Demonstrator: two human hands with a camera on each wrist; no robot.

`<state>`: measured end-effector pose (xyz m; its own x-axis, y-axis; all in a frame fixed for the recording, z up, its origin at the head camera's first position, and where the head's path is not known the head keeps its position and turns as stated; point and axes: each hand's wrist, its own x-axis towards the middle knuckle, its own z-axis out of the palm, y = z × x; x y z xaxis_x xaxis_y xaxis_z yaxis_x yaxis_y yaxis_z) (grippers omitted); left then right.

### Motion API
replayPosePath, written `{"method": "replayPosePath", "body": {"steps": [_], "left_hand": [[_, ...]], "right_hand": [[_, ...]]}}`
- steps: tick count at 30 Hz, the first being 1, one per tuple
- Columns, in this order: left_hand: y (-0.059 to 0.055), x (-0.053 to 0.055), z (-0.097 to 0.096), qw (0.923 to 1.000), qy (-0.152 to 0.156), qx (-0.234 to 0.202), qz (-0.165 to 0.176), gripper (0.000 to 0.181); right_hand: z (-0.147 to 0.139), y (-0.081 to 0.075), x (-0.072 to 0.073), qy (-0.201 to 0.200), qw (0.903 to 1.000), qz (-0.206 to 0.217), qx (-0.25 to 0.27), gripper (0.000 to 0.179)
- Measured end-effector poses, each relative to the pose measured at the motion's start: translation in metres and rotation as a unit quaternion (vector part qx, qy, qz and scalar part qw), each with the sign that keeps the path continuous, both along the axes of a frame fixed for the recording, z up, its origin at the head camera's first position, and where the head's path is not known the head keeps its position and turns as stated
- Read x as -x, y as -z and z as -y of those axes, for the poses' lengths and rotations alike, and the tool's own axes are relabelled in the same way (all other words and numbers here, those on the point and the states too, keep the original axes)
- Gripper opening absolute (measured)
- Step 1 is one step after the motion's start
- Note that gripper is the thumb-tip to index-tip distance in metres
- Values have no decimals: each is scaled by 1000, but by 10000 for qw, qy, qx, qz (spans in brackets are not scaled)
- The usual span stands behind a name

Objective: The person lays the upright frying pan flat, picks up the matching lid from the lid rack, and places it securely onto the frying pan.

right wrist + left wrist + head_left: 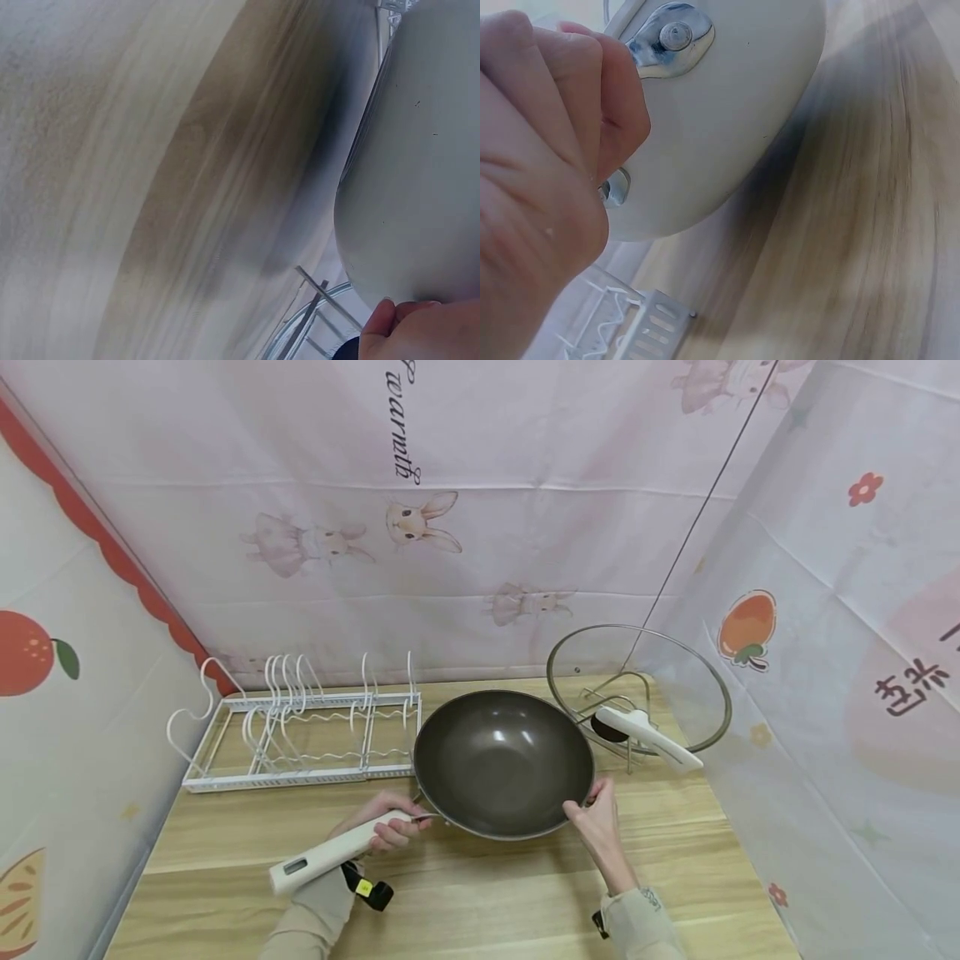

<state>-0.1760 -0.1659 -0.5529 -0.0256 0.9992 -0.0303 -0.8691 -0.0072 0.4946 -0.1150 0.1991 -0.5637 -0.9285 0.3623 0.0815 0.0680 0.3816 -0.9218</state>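
Observation:
A dark-coated wok (498, 768) with a pale outer side (727, 97) is held over the wooden table by both hands. My left hand (393, 827) grips the wok's cream handle (330, 852) close to where its metal bracket (679, 37) meets the pan. At the opposite lower side, my right hand (596, 818) pinches the rim, thumb over the inner edge and fingers beneath. In both wrist views the wok's underside stands above the tabletop, with a shadow below it.
A white wire dish rack (300, 774) stands at the back left, beside the wok. To the back right, a glass lid (558, 672) with a white knob handle (648, 735) leans in a metal wire stand (633, 681). Printed cloth walls (480, 527) enclose the table (675, 860).

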Motion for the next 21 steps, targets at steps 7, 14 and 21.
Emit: {"method": "replayPosePath", "body": {"steps": [7,14,21], "left_hand": [[4,2,0,9998,-7,85,193,47],[7,2,0,9990,49,74,433,46],[9,8,3,9986,168,119,495,45]], "right_hand": [[-1,6,0,8,9999,106,-56,37],[-1,9,-1,36,9996,288,-24,38],[1,9,1,81,9992,401,-28,37]]}}
